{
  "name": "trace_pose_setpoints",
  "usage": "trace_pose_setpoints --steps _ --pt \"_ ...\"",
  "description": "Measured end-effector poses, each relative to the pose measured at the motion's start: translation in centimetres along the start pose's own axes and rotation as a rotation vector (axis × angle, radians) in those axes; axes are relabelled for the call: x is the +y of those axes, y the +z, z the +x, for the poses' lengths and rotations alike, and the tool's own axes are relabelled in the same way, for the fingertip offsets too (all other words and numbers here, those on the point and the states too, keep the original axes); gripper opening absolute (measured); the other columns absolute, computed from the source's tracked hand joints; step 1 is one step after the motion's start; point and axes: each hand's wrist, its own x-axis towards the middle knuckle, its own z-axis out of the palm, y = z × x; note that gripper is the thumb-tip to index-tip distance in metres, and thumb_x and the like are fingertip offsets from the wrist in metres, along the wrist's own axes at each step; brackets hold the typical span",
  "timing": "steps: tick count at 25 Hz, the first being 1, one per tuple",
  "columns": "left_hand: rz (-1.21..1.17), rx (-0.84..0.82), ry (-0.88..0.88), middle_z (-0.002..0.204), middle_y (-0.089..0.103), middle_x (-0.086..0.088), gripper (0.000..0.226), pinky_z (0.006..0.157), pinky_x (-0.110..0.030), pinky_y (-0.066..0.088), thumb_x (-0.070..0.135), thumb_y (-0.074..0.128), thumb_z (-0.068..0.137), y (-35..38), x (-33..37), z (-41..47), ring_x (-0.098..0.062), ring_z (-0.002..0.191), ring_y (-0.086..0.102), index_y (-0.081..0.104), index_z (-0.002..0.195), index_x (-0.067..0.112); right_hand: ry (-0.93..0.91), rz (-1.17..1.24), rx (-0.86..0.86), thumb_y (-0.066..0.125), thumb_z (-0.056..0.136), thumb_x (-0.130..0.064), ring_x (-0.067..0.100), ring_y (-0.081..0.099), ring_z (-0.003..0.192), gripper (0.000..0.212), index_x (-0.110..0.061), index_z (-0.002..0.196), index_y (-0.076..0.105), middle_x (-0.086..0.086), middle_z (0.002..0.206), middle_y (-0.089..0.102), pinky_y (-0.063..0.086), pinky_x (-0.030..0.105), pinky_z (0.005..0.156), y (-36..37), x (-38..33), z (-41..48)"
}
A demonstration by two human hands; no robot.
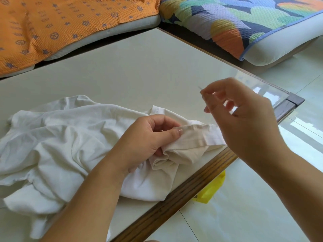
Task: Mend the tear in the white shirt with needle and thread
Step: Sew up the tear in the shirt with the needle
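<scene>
The only bag-like thing here is a crumpled yellow piece [212, 187] on the tiled floor [244, 215], tucked under the table's wooden edge at about five o'clock. I cannot tell what it holds.

The white shirt [57, 137] lies rumpled on the pale table [131, 70], spread from the middle toward eight o'clock, full of soft folds and with one corner reaching the wooden edge. A hemmed band of it is pulled out toward three o'clock, with a stitched seam running along it. The tear itself I cannot make out among the creases.

The left hand [148, 137] grips that band, with the thumb pressed on top and the fingers curled under the bunched cloth. The right hand [241, 116] is raised above the table at about two o'clock of the shirt, clear of the fabric. Its thumb and forefinger pinch a thin needle [199, 88] whose tip pokes out toward eleven o'clock. The thread is too fine to see.

Beyond the table, an orange cushion [52, 28] sits at ten o'clock and a many-coloured cushion [244, 20] at one o'clock.
</scene>
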Motion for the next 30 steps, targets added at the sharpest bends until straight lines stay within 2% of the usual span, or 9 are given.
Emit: trace_pose_setpoints --steps 1,3,5,7,17,24,30 --pt "0.002 -0.003 0.009 0.077 0.071 -0.002 0.003 0.057 -0.027 0.051 0.020 0.074 0.082 0.0 0.0 0.0 -0.018 0.068 0.062 0.076 0.084 0.018 0.031 0.115 -0.029 0.059 0.094 -0.026 0.004 0.061 0.066 0.005 -0.027 0.092 0.064 -0.007 0.070 0.066 0.047 0.018 0.060 -0.2 -0.5 -0.2" --pt "-0.016 -0.007 0.014 0.077 0.071 -0.003 0.008 0.057 -0.028 0.051 0.024 0.075 0.077 -0.1 0.0 -0.1 -0.019 0.067 0.062 0.077 0.082 0.018 0.159 0.237 -0.227 0.059 0.092 -0.021 0.006 0.060 0.051 0.011 -0.026 0.088 0.068 -0.004 0.060 0.066 0.049 0.019 0.055 -0.4 -1.3 -0.5" --pt "-0.050 -0.012 0.001 0.079 0.071 -0.008 0.017 0.061 -0.031 0.053 0.027 0.075 0.071 -0.2 0.0 -0.1 -0.026 0.070 0.061 0.077 0.083 0.016 0.256 0.170 -0.432 0.058 0.091 -0.019 0.007 0.056 0.044 0.016 -0.028 0.083 0.069 -0.004 0.055 0.064 0.047 0.015 0.049 -0.5 -1.1 -0.6" --pt "-0.073 -0.012 -0.008 0.081 0.070 -0.011 0.019 0.062 -0.032 0.054 0.027 0.074 0.070 -0.2 0.0 0.0 -0.031 0.075 0.060 0.077 0.084 0.013 0.316 0.114 -0.515 0.057 0.089 -0.019 0.006 0.054 0.042 0.017 -0.027 0.080 0.069 -0.004 0.053 0.063 0.045 0.013 0.046 -0.7 -0.8 -0.5" --pt "-0.069 0.013 0.007 0.084 0.073 -0.011 0.013 0.075 -0.040 0.053 0.024 0.073 0.072 -0.2 0.0 0.0 -0.027 0.078 0.065 0.077 0.082 0.016 0.348 0.062 -0.587 0.057 0.087 -0.020 0.007 0.053 0.040 0.015 -0.027 0.079 0.068 -0.002 0.051 0.065 0.044 0.014 0.045 -0.6 -0.6 -0.1" --pt "-0.033 0.037 0.010 0.085 0.075 -0.013 0.011 0.076 -0.042 0.054 0.019 0.074 0.078 -0.1 0.0 0.0 -0.027 0.078 0.067 0.077 0.084 0.012 0.341 0.030 -0.578 0.055 0.088 -0.021 0.006 0.053 0.038 0.016 -0.029 0.080 0.066 -0.005 0.049 0.064 0.041 0.013 0.042 -0.2 -0.6 -0.2" --pt "0.010 0.032 0.016 0.089 0.075 -0.019 0.010 0.071 -0.036 0.060 0.010 0.073 0.083 0.4 0.1 -0.3 -0.028 0.080 0.071 0.077 0.091 0.004 0.351 0.013 -0.518 0.052 0.095 -0.021 0.004 0.054 0.038 0.017 -0.024 0.081 0.062 -0.007 0.052 0.066 0.039 0.011 0.040 1.1 -0.5 -0.6"
